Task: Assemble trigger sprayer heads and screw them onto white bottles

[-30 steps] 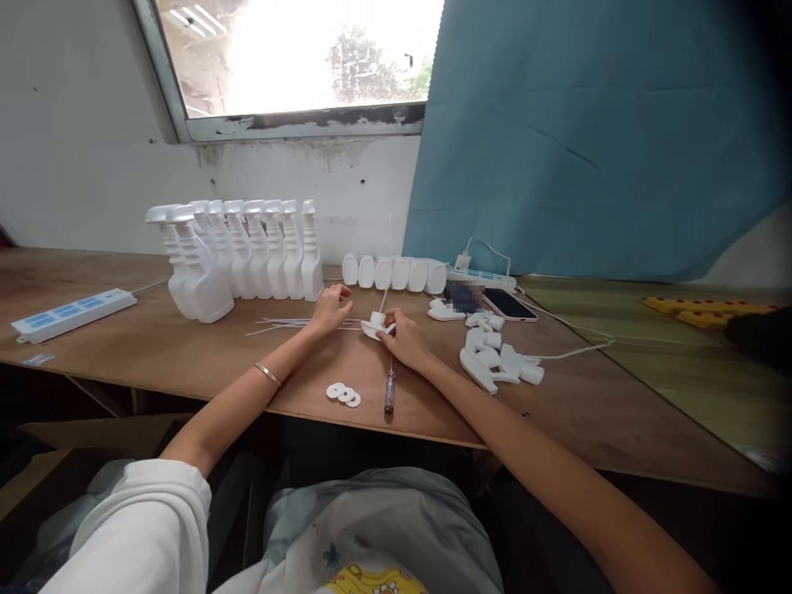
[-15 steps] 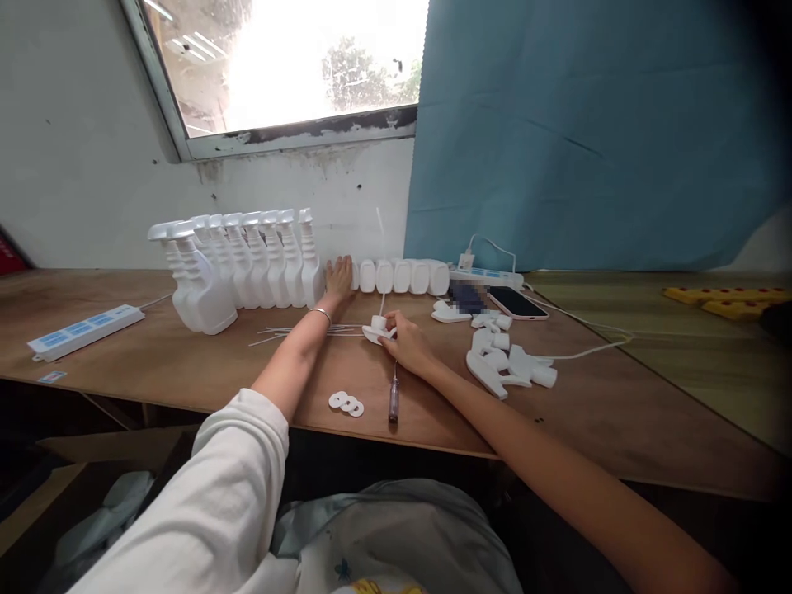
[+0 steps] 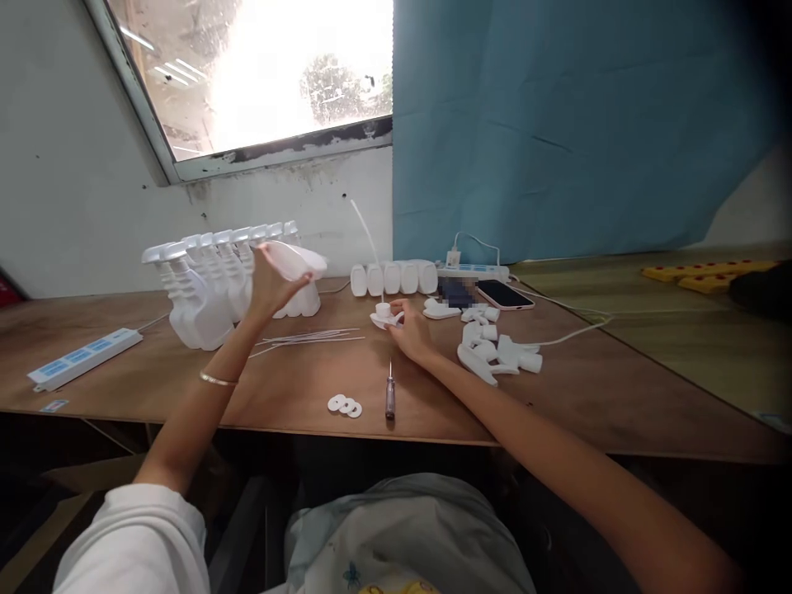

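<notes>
My left hand (image 3: pixel 271 285) is wrapped round a white plastic bottle (image 3: pixel 295 261), raised and tilted above the table in front of the row of spray bottles (image 3: pixel 201 301). My right hand (image 3: pixel 409 332) pinches a white trigger sprayer head (image 3: pixel 382 314) just over the table, its thin white tube (image 3: pixel 364 224) pointing up. Several loose tubes (image 3: pixel 309 337) lie left of it. A small screwdriver (image 3: pixel 390 398) and a few white ring washers (image 3: pixel 345 405) rest near the front edge. More sprayer heads (image 3: pixel 487 348) lie in a pile to the right.
Several white bottles (image 3: pixel 393 278) lie in a row by the wall. Behind the sprayer heads are a phone (image 3: pixel 505 294) and a power strip (image 3: pixel 476 271). Another power strip (image 3: pixel 87 357) lies at the left. A white cable (image 3: pixel 575 332) crosses the table's right side.
My left hand has taken a bottle from the left end of the lying row and lifted it up and to the left. My right hand still holds the sprayer head; its tube now leans left.
</notes>
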A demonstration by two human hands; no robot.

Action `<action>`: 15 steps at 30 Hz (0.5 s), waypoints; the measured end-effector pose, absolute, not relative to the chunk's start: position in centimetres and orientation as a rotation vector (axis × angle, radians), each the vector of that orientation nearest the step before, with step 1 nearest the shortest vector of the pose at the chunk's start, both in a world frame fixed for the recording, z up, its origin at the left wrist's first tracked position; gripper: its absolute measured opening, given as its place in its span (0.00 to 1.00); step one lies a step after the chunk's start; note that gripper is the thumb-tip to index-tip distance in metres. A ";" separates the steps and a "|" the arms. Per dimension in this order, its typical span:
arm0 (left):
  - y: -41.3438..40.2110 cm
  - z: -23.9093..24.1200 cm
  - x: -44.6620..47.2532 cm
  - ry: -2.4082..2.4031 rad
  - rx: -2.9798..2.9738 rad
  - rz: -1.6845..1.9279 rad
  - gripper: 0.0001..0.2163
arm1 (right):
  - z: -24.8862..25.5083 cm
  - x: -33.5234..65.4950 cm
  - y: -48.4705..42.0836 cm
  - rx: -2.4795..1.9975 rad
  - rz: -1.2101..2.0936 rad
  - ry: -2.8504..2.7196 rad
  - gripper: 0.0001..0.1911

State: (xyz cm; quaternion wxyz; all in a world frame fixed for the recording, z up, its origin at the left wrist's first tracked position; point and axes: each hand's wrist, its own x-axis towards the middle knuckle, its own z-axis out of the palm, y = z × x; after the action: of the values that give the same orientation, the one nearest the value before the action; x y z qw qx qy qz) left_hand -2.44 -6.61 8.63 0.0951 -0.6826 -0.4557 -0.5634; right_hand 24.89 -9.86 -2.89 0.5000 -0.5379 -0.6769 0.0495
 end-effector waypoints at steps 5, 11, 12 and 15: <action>-8.6 9.6 -5.4 -1.188 -1.684 -3.020 0.27 | -2.6 25.6 -9.9 -1.310 0.012 -1.612 0.18; -7.7 7.3 -6.7 -1.071 -1.387 -3.536 0.31 | -2.2 25.7 -10.3 -1.330 -0.026 -1.624 0.18; -7.5 7.0 -7.0 -1.108 -1.370 -3.528 0.31 | -2.3 25.7 -10.2 -1.330 -0.030 -1.635 0.18; -7.1 6.3 -8.1 -1.162 -1.319 -3.561 0.31 | -2.5 25.7 -10.1 -1.324 -0.045 -1.667 0.19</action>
State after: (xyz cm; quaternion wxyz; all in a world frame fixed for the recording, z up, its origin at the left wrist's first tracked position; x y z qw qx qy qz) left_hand -8.05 -7.06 6.33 -0.4032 -0.3040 -0.2678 -0.8206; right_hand 25.72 -10.09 -2.52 0.4846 -0.5438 -0.6849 -0.0185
